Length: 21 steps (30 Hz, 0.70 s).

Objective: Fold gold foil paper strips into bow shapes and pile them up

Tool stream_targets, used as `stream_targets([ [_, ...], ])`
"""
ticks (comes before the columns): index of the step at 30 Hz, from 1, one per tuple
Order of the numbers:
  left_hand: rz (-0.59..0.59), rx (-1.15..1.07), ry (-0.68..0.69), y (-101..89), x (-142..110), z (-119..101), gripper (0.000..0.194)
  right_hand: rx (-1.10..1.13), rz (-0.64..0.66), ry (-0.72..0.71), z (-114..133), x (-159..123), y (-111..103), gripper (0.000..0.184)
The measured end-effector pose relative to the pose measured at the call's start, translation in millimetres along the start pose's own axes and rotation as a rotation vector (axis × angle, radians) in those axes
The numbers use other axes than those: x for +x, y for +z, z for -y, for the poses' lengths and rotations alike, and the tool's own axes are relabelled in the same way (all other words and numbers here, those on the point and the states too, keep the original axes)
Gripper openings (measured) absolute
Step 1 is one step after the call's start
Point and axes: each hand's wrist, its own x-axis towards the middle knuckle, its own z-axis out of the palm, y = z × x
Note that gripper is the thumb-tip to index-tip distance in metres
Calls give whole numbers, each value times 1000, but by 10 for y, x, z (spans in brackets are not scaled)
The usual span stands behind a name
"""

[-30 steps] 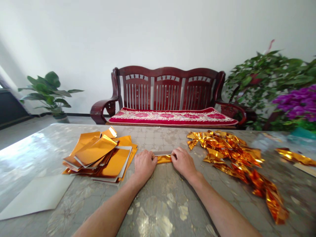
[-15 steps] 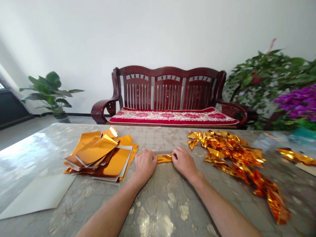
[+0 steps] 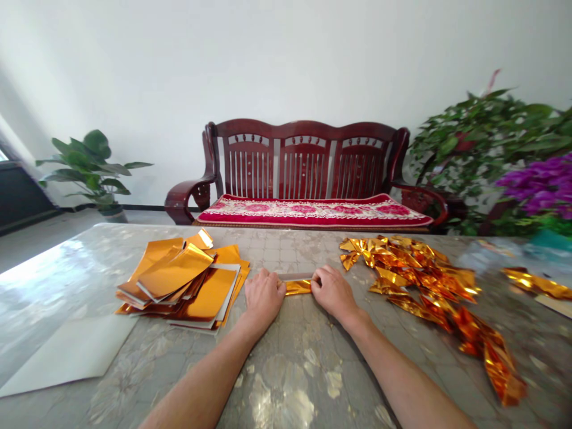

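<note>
A narrow folded strip of gold foil paper [image 3: 298,287] lies on the table between my hands, with a greyish edge along its far side. My left hand [image 3: 264,294] grips its left end, fingers curled and thumb along the near side. At the right end my right hand [image 3: 333,293] is closed on the same strip. Left of my left hand sits a loose stack of gold foil sheets [image 3: 179,271], some showing pale backs. To the right spreads a heap of crumpled, twisted gold foil pieces [image 3: 420,274], trailing toward the near right.
A pale sheet [image 3: 71,351] lies at the left of the patterned table [image 3: 286,369]. Clear plastic [image 3: 489,253] and another gold foil piece [image 3: 536,281] rest at the far right. Behind the table stand a wooden bench [image 3: 304,161] and potted plants [image 3: 96,170].
Almost nothing differs. Both hands keep their hold on the foil strip in the same place, and the stack and heap are unmoved.
</note>
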Motion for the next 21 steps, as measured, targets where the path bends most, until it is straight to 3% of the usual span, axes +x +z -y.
stream_targets([
  [4,-7,-33,-5,-2,-4,6,21,-1,8,9,-11,11,0,13],
  [9,-101,-33,51,-14,-15,5,17,58,10,65,-40,19,0,4],
  [14,-126,-19,254,44,-9,11,8,81,8,78,-62,3,-7,3],
  [21,18,-99,548,68,16,38,22,73,37,30,-69,-15,-28,10],
])
